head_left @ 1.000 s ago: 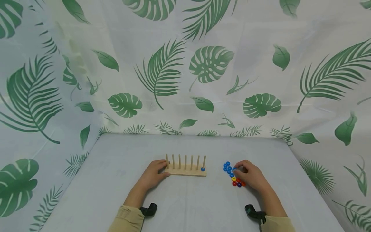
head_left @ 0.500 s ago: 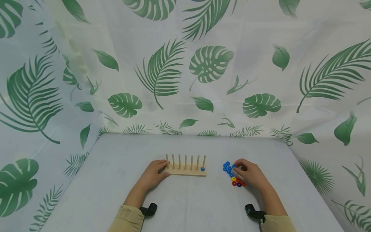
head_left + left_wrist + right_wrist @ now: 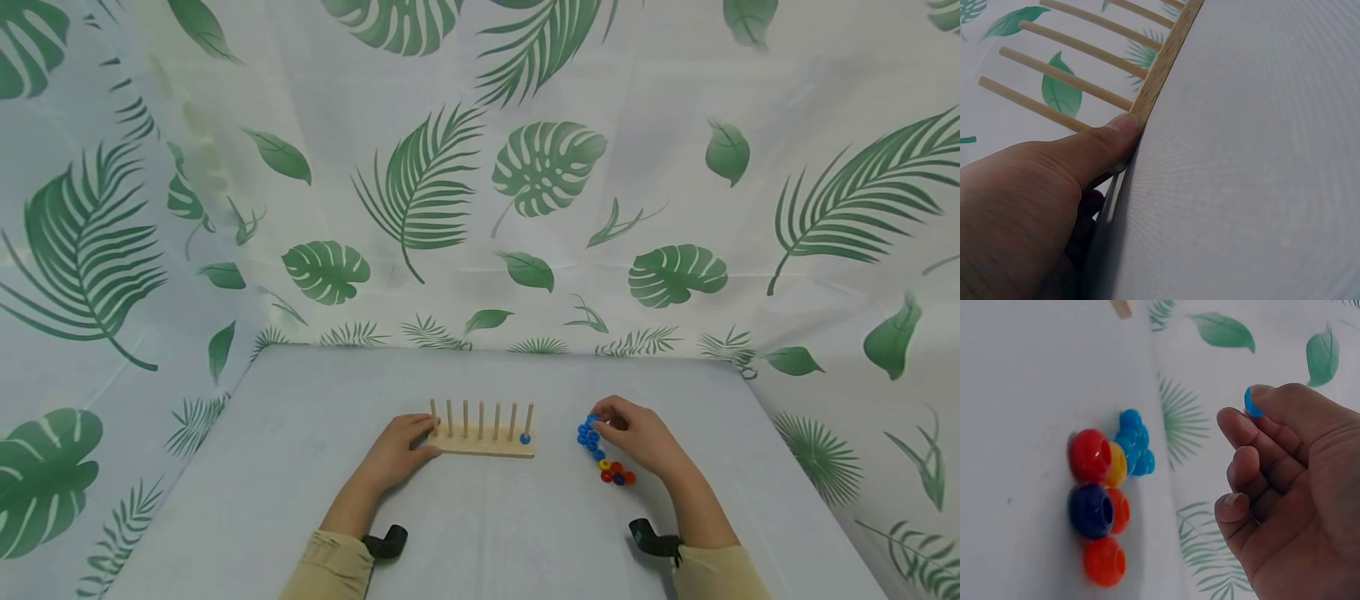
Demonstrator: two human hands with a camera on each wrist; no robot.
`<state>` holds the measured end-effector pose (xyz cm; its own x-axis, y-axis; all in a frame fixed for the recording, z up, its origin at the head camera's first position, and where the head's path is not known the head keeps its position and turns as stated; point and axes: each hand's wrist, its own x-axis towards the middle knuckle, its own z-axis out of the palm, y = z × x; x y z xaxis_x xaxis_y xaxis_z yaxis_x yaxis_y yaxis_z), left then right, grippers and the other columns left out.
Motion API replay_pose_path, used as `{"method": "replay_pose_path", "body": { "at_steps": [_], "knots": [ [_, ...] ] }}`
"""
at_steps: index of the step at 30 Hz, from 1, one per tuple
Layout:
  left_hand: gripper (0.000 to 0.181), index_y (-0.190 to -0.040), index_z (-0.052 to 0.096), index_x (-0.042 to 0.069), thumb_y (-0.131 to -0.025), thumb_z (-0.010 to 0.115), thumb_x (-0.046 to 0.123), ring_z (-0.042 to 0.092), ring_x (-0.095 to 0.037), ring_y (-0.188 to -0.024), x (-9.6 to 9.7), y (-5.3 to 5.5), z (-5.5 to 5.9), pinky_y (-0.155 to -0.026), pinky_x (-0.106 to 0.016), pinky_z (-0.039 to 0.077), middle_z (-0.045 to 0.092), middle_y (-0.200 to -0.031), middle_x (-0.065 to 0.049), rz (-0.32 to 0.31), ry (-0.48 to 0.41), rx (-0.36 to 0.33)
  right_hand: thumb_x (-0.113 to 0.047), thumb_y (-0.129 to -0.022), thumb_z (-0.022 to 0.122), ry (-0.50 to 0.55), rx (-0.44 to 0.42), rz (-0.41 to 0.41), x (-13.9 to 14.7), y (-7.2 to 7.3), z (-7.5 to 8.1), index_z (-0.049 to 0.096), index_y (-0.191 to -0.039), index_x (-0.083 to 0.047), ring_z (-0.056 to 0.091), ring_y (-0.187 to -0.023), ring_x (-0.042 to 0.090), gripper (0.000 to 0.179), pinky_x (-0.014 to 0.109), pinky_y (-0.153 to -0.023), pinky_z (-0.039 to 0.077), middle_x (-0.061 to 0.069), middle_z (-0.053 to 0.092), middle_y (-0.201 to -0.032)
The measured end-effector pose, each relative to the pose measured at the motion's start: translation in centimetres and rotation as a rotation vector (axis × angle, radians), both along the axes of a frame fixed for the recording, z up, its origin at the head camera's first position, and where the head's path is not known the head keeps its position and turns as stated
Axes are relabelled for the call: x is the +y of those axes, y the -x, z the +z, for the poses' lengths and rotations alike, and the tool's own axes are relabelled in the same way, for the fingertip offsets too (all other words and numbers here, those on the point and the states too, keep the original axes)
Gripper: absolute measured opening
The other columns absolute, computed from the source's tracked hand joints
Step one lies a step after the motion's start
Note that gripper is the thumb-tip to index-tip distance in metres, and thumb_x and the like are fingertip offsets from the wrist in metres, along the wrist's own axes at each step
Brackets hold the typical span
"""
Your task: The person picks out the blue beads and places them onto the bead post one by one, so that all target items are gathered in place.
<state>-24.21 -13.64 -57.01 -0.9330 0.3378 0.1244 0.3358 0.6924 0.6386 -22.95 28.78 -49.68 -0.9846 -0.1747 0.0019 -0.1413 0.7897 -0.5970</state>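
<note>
My left hand [image 3: 397, 454] grips the left end of a wooden peg board [image 3: 487, 447], thumb along the front edge and fingers behind. Several upright pegs stand in a row on it, and a blue bead [image 3: 525, 438] sits at the foot of the rightmost one. Over on the right, my right hand [image 3: 639, 435] pinches another blue bead [image 3: 1251, 402] between thumb and index finger, lifted off the table. In the head view that hand overlaps a cluster of loose blue beads [image 3: 583, 437].
Nearer me, touching the blue cluster, lie a yellow bead [image 3: 1119, 464], a red bead [image 3: 1089, 455], a dark blue bead [image 3: 1089, 511] and orange-red beads [image 3: 1104, 562]. A white cloth covers the table [image 3: 480, 525]. Leaf-patterned curtains [image 3: 450, 167] rise behind and at the sides.
My right hand has moved up and slightly left with the pinched blue bead, away from the red and yellow beads. The left hand and peg board have stayed put.
</note>
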Motion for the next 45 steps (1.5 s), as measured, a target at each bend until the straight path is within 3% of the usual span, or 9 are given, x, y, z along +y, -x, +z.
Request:
{"method": "replay_pose_path", "body": {
  "at_steps": [10,15,24,31,45],
  "knots": [
    [0.056,-0.139,0.058,0.010,-0.090,0.072,0.034,0.047,-0.032,-0.136,0.0,0.1,0.0,-0.115,-0.049,0.039,0.056,-0.141,-0.008,-0.001,0.004,0.005,-0.034,-0.095,0.067,0.075,0.013,0.059,-2.2,0.6,1.5,0.062,-0.113,-0.021,0.060,-0.086,0.014,0.023,0.024,-0.076,0.054,-0.001,0.068,-0.095],
    [0.056,-0.139,0.058,0.010,-0.090,0.072,0.034,0.046,-0.033,-0.136,0.0,0.0,0.1,-0.115,-0.050,0.038,0.056,-0.142,-0.009,-0.003,0.005,0.003,-0.033,-0.095,0.067,0.143,0.004,0.104,-3.8,1.0,2.2,0.062,-0.112,-0.021,0.064,-0.088,0.013,0.021,0.027,-0.081,0.056,0.005,0.073,-0.098],
    [0.056,-0.139,0.058,0.011,-0.090,0.072,0.034,0.046,-0.033,-0.137,0.0,-0.1,0.2,-0.116,-0.050,0.038,0.055,-0.143,-0.009,-0.001,0.010,-0.012,-0.032,-0.096,0.066,0.199,0.009,0.171,-6.4,1.6,3.0,0.062,-0.112,-0.023,0.065,-0.088,0.013,0.019,0.030,-0.080,0.056,-0.004,0.072,-0.093],
    [0.056,-0.139,0.058,0.010,-0.090,0.072,0.034,0.046,-0.033,-0.137,0.0,0.1,0.1,-0.115,-0.050,0.039,0.056,-0.142,-0.009,-0.007,0.009,-0.002,-0.030,-0.095,0.068,0.198,0.029,0.202,-7.9,1.8,3.0,0.063,-0.110,-0.023,0.063,-0.082,0.012,0.017,0.026,-0.074,0.054,-0.005,0.070,-0.089],
    [0.056,-0.139,0.058,0.010,-0.090,0.072,0.034,0.046,-0.032,-0.137,0.0,0.0,0.2,-0.115,-0.049,0.039,0.056,-0.142,-0.008,-0.002,0.003,-0.007,-0.028,-0.095,0.068,0.203,0.012,0.165,-8.7,1.7,1.6,0.063,-0.107,-0.024,0.059,-0.079,0.015,0.014,0.026,-0.069,0.051,-0.007,0.066,-0.084]
  ]
}}
